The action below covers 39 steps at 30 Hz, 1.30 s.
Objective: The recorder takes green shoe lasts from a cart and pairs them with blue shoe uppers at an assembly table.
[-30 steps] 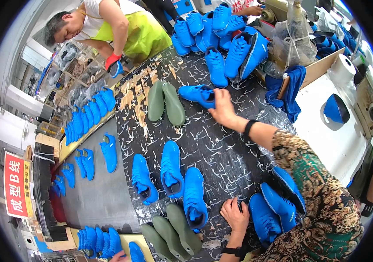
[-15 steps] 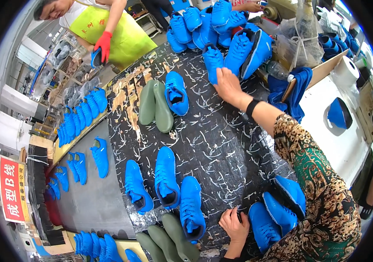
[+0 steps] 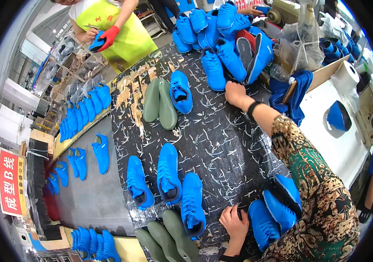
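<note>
My right hand (image 3: 237,94), a black band at its wrist, reaches to the pile at the far side of the black worktable (image 3: 212,131). Its fingers are curled beside the toes of a blue lace-up shoe (image 3: 213,70) and a second blue shoe (image 3: 231,61); its fingertips are hidden. My left hand (image 3: 234,222) rests palm down on the table near the front, fingers slightly apart. Just right of it lie several blue shoes (image 3: 264,225), partly covered by my sleeve. To its left stand a blue shoe (image 3: 192,203) and green shoe lasts (image 3: 178,233).
Two green lasts (image 3: 167,107) lie beside a blue shoe (image 3: 181,92) mid-table. More blue shoes (image 3: 101,153) sit on a grey conveyor (image 3: 95,187) at left. A co-worker in a yellow-green apron (image 3: 112,32) handles a shoe with a red glove. A white table (image 3: 326,144) stands right.
My right hand has come off the top of the shoe to beside the toes. Two shoes at the pile's front have shifted and tilted. The co-worker has brought both hands to a shoe.
</note>
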Available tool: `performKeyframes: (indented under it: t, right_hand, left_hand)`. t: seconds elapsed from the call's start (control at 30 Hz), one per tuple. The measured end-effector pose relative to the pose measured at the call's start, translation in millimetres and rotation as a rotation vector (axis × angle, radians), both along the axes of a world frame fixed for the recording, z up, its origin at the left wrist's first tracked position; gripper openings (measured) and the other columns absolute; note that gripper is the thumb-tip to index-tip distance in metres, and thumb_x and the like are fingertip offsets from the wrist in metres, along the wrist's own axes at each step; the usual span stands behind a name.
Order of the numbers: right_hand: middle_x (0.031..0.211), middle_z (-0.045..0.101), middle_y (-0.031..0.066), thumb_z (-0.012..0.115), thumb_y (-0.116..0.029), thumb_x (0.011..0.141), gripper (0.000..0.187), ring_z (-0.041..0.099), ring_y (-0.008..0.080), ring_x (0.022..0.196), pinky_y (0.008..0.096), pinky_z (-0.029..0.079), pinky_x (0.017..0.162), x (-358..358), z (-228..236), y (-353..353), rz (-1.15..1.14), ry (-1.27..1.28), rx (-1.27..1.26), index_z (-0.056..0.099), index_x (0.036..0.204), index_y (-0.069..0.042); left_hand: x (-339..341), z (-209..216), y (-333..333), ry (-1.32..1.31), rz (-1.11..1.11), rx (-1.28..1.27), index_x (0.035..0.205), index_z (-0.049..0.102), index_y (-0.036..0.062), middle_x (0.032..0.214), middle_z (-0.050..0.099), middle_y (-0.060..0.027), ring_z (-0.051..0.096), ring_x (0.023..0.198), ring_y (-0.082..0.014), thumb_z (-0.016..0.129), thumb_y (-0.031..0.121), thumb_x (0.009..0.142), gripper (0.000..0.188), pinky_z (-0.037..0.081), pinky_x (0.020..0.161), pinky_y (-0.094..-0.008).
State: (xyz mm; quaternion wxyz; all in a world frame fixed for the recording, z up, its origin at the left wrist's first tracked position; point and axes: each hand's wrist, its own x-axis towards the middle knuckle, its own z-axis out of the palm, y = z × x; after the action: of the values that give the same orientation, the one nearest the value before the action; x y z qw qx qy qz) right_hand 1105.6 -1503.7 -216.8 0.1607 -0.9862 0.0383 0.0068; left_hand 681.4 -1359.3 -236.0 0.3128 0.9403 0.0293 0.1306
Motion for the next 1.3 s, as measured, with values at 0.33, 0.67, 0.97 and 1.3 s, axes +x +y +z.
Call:
performKeyframes:
  t: [0.33, 0.67, 0.97, 1.3]
  right_hand:
    - [0.107, 0.055, 0.0225, 0.069, -0.053, 0.068, 0.075, 0.061, 0.0341, 0.09, 0.0407, 0.051, 0.076, 28.5, 4.6, 22.0, -0.283, -0.083, 0.134, 0.044, 0.108, 0.006]
    - [0.102, 0.061, 0.0213, 0.07, -0.037, 0.066, 0.052, 0.058, 0.0358, 0.096, 0.0418, 0.046, 0.083, -101.9, -3.5, -28.1, 0.136, 0.115, 0.55, 0.059, 0.102, -0.002]
    - [0.098, 0.061, 0.0216, 0.058, -0.036, 0.081, 0.039, 0.058, 0.0364, 0.095, 0.0453, 0.046, 0.08, -77.6, -9.7, 29.0, 0.388, 0.148, 0.4, 0.058, 0.095, 0.001]
    - [0.097, 0.05, 0.0201, 0.07, -0.019, 0.072, 0.04, 0.053, 0.036, 0.09, 0.0431, 0.045, 0.075, -21.0, 21.7, 13.3, 0.144, -0.689, 0.168, 0.047, 0.098, 0.001]
  left_hand:
    - [-7.9, 8.5, -8.2, 0.034, -0.025, 0.004, 0.099, 0.059, 0.0044, 0.099, 0.05, -0.0107, 0.047, 0.097, -0.0312, 0.064, 0.013, 0.07, 0.031, 0.033, 0.085, -0.0423]
    - [0.5, -1.7, -0.1, -0.036, -0.023, 0.009, 0.096, 0.059, 0.0023, 0.096, 0.05, -0.0127, 0.047, 0.096, -0.0319, 0.064, 0.013, 0.067, 0.031, 0.034, 0.084, -0.0441]
    - [0.0, 0.5, -2.0, -0.003, -0.037, 0.057, 0.094, 0.058, 0.0035, 0.097, 0.051, -0.0127, 0.047, 0.098, -0.0314, 0.064, 0.014, 0.067, 0.029, 0.033, 0.086, -0.0438]
    - [2.9, 0.3, 4.5, 0.007, -0.017, 0.041, 0.094, 0.058, 0.0036, 0.096, 0.051, -0.0124, 0.047, 0.096, -0.0312, 0.065, 0.012, 0.066, 0.03, 0.033, 0.086, -0.0432]
